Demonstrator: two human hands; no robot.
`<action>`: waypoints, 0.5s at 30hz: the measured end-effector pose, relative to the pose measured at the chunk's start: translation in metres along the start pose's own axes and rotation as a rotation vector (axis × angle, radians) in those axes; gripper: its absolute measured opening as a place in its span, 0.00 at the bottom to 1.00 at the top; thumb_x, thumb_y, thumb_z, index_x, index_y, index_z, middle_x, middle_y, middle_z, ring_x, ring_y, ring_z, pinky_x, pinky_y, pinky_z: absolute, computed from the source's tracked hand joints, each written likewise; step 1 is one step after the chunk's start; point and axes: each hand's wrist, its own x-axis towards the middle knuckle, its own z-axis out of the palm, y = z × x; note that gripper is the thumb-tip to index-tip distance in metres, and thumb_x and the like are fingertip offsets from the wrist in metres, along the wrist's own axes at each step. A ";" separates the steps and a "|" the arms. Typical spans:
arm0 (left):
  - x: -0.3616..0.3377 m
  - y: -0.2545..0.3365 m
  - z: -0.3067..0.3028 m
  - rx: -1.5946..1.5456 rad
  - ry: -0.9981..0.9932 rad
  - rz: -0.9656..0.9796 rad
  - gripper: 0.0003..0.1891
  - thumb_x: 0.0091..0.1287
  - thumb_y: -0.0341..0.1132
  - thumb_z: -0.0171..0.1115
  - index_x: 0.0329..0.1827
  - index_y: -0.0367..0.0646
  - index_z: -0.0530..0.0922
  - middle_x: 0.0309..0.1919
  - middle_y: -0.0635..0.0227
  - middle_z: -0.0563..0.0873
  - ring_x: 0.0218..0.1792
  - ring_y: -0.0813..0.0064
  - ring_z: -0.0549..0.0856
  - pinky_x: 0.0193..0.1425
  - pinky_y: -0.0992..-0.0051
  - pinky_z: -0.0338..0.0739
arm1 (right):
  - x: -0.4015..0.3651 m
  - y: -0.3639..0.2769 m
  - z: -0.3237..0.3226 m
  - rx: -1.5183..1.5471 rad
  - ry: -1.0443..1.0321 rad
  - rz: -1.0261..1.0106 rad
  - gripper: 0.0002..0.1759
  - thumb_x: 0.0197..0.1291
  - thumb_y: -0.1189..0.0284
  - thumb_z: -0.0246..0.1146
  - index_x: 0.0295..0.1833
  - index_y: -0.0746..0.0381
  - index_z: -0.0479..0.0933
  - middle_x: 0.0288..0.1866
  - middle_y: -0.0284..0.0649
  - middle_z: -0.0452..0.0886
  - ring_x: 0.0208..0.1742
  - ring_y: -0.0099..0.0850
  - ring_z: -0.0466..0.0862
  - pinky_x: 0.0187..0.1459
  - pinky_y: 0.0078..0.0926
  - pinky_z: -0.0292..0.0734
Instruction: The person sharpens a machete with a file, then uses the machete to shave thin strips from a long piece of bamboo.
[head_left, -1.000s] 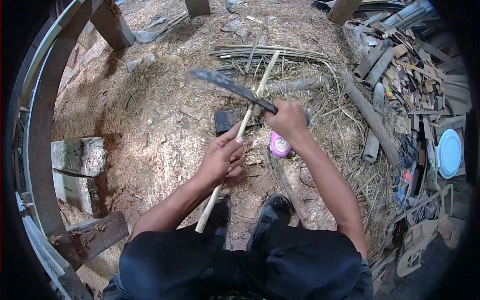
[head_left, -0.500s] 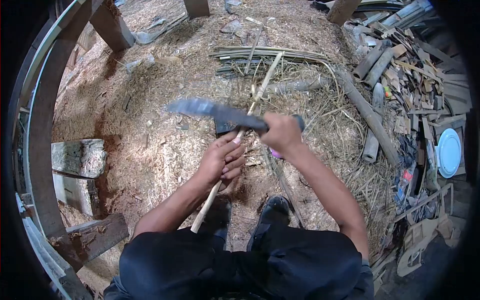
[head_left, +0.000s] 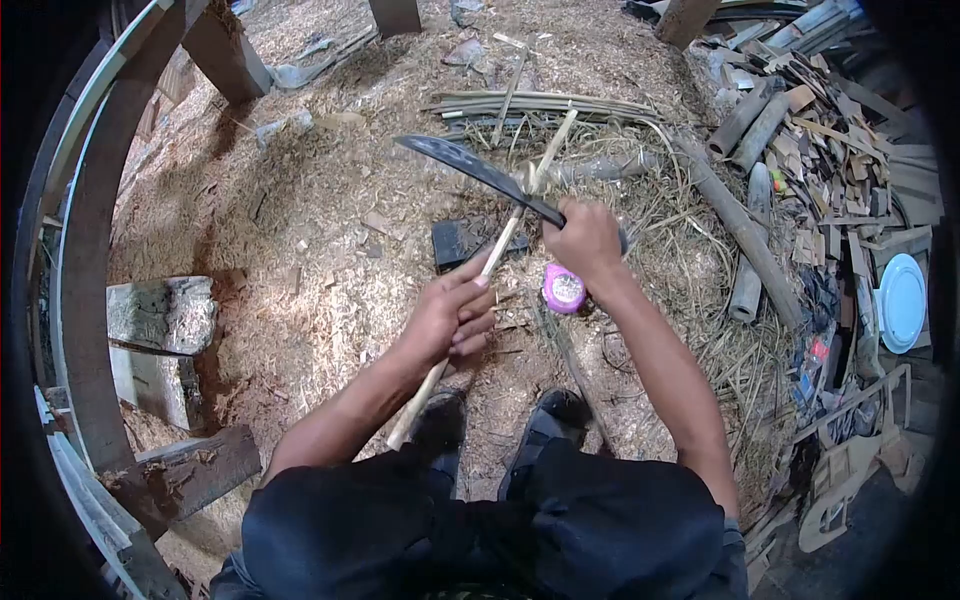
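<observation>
- We see the pale bamboo stick [head_left: 503, 243] at the centre of the view. It slants from its near end by the person's left knee up and to the right, and its far tip lies over a bundle of split strips [head_left: 540, 104].
- The left hand [head_left: 450, 320] grips the stick at about mid-length. The fingers are curled tightly around it and the thumb lies along its upper side.
- The right hand [head_left: 585, 240] is closed in a fist on the handle of a long dark knife [head_left: 468, 166]. The butt of the handle shows just past the knuckles.
- The blade points up and to the left and crosses the stick just beyond the left hand. We cannot tell whether the edge bites into the wood.
- Under the crossing, a flat dark block [head_left: 455, 240] lies on the ground, and a round pink object [head_left: 563, 290] sits just below the right wrist.
- The person's two dark shoes [head_left: 560, 410] rest on the floor of shavings and sawdust [head_left: 300, 230] below the hands.
- To the right we note thick bamboo poles [head_left: 742, 235], beside a heap of offcuts [head_left: 840, 150], and a pale blue plate [head_left: 902, 303] at the edge of the view.
- To the left lie weathered wooden blocks [head_left: 160, 315], well apart from the hands.
</observation>
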 end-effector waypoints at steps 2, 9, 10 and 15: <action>0.003 -0.004 -0.006 0.029 -0.056 0.039 0.28 0.77 0.33 0.44 0.79 0.50 0.53 0.16 0.79 0.59 0.10 0.86 0.55 0.08 0.84 0.52 | 0.004 0.004 0.004 0.118 -0.012 0.032 0.13 0.53 0.65 0.64 0.27 0.65 0.81 0.21 0.51 0.82 0.25 0.45 0.84 0.32 0.42 0.79; 0.017 0.006 -0.008 -0.175 0.136 -0.026 0.29 0.73 0.31 0.47 0.78 0.45 0.56 0.23 0.72 0.72 0.13 0.85 0.63 0.11 0.85 0.57 | -0.002 -0.006 0.004 0.523 0.007 0.094 0.16 0.54 0.65 0.66 0.25 0.68 0.84 0.17 0.52 0.80 0.17 0.40 0.79 0.26 0.40 0.76; 0.018 0.006 -0.012 -0.142 0.116 -0.015 0.28 0.72 0.30 0.47 0.76 0.43 0.59 0.24 0.73 0.72 0.14 0.85 0.64 0.12 0.86 0.58 | -0.004 -0.006 0.008 0.468 -0.003 0.068 0.15 0.54 0.65 0.65 0.25 0.67 0.83 0.16 0.50 0.79 0.17 0.40 0.79 0.25 0.39 0.76; 0.018 -0.006 -0.015 0.021 0.159 0.056 0.26 0.73 0.31 0.49 0.74 0.42 0.61 0.23 0.74 0.69 0.13 0.86 0.63 0.10 0.86 0.55 | -0.028 -0.018 0.021 0.070 0.177 -0.447 0.06 0.50 0.71 0.62 0.26 0.61 0.80 0.18 0.45 0.80 0.23 0.44 0.84 0.28 0.41 0.80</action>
